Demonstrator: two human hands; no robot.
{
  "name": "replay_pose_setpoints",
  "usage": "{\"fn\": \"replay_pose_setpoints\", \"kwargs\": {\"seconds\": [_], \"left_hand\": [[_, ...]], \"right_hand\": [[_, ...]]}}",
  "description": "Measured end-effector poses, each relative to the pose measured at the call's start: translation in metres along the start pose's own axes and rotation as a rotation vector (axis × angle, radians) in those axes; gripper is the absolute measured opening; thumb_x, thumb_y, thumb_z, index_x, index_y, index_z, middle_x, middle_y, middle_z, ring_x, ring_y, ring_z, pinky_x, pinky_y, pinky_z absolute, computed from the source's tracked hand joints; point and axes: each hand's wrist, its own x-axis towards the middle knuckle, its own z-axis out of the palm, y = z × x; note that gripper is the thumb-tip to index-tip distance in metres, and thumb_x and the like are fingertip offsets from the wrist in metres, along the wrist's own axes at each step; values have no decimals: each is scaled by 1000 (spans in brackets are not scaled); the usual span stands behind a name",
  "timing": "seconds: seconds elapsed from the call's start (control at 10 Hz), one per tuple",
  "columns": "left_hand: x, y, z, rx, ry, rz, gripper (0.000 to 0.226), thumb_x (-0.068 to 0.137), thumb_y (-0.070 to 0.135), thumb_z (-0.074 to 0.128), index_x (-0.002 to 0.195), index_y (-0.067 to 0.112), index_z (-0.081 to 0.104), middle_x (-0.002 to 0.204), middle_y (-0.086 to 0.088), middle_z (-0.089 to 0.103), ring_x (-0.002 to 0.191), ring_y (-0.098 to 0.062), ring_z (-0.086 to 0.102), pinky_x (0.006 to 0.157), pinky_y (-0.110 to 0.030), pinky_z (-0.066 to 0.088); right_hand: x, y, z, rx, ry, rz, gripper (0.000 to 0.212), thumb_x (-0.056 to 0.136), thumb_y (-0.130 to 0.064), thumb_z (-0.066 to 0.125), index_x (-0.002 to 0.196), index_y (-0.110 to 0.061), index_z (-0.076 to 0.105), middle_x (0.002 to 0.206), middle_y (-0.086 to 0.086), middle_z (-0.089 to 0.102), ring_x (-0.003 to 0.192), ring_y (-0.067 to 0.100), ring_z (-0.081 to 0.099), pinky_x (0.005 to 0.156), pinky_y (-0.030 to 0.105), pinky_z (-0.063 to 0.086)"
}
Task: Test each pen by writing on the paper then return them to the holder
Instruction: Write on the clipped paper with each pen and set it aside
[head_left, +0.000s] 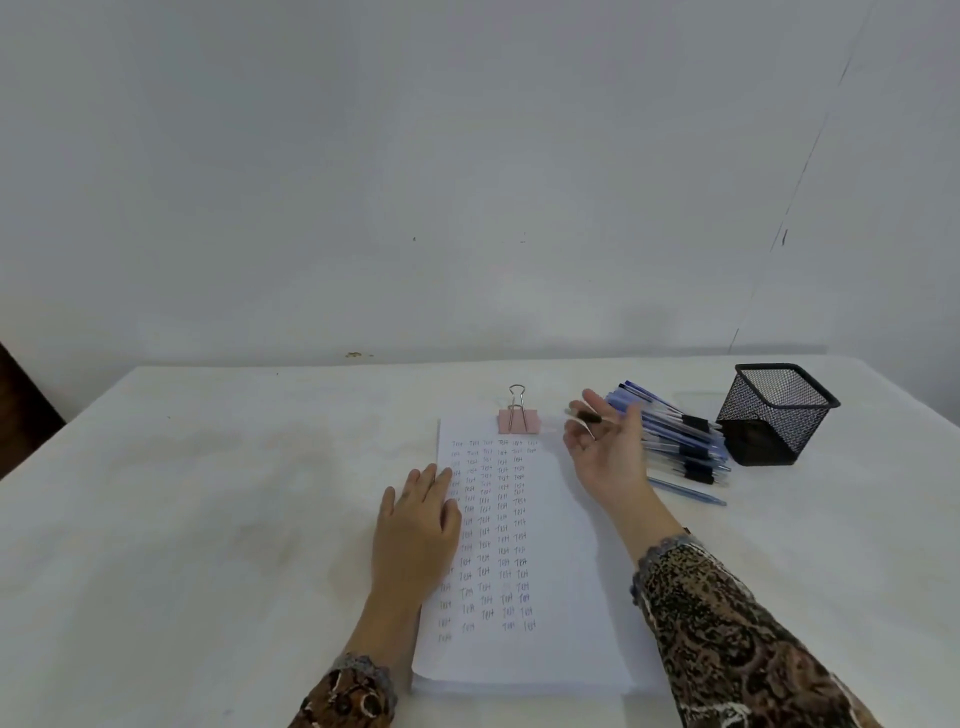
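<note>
Head view: the paper is pressed flat by the left hand, fingers straight, so writing stays steady. A pen is held in the loosely curled right hand, palm up. The other pens are piled just behind that hand, with the holder to its right.

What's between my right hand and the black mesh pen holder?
Head view: a heap of blue plastic pens lies between right hand and black mesh holder.

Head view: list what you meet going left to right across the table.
Left hand, pink metal binder clip, right hand holding a dark-gripped pen, loose pile of blue plastic pens, black wire-mesh pen holder.
</note>
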Motion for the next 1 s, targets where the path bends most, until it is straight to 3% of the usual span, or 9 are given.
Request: {"fn": "replay_pose_setpoints", "kwargs": {"seconds": [0.1, 0.2, 0.3, 0.4, 0.5, 0.6, 0.8, 1.0], "left_hand": [[1, 1, -2, -2, -9, -2, 53, 92, 34, 18, 143, 23, 28, 152, 5, 23, 142, -11, 13, 116, -34, 3], [0, 1, -2, 10, -10, 1, 56, 89, 35, 15, 143, 24, 27, 152, 5, 23, 142, -10, 13, 116, -34, 3], [1, 1, -2, 1, -15, -7, 50, 95, 33, 20, 144, 24, 26, 153, 6, 21, 142, -8, 11, 116, -33, 2], [0, 1, -3, -6, -16, -4, 48, 96, 31, 22, 144, 25, 25, 153, 7, 20, 142, -8, 10, 116, -32, 1], [1, 2, -4, -11, -19, -8, 46, 98, 28, 26, 144, 25, 24, 153, 6, 19, 142, -8, 10, 116, -32, 1], [1, 2, -4, -13, -16, -10, 47, 98, 29, 27, 144, 25, 24, 153, 6, 19, 142, -8, 9, 116, -32, 1], [0, 2, -5, -7, -20, -4, 47, 98, 29, 26, 145, 25, 22, 154, 6, 17, 142, -8, 8, 116, -32, 0], [0, 2, -5, -12, -24, -6, 47, 98, 30, 26, 145, 25, 22, 154, 6, 17, 142, -9, 7, 116, -32, -1]], "right_hand": [[5, 6, -1, -225, -7, -33, 54, 98, -46, 27, 84, -5, 60, 62, 5, 70, 48, 10, 62, 53, 19, 55], [10, 12, 0, -365, -40, -91, 10, 90, -2, 57, 81, -5, 55, 70, 10, 67, 56, 11, 67, 57, 16, 55], [13, 17, 1, -568, -91, -168, 29, 84, 15, 56, 71, -10, 49, 53, 7, 55, 40, 11, 50, 41, 16, 40], [15, 28, 2, -730, -52, -202, 46, 80, 19, 51, 57, -16, 31, 47, -2, 34, 40, 10, 30, 40, 16, 26], [15, 34, 4, -860, -35, -290, 51, 75, 16, 53, 56, -20, 22, 50, -8, 21, 47, 7, 20, 46, 19, 19], [12, 35, 5, -919, -57, -323, 49, 76, 15, 53, 58, -19, 22, 54, -4, 21, 46, 3, 19, 46, 16, 19], [12, 36, 3, -979, -47, -322, 46, 77, 9, 55, 57, -18, 24, 57, 0, 25, 55, 11, 25, 52, 20, 25], [9, 35, 5, -978, -49, -361, 46, 76, 11, 54, 57, -18, 24, 56, -1, 23, 45, 2, 22, 46, 12, 22]]}}
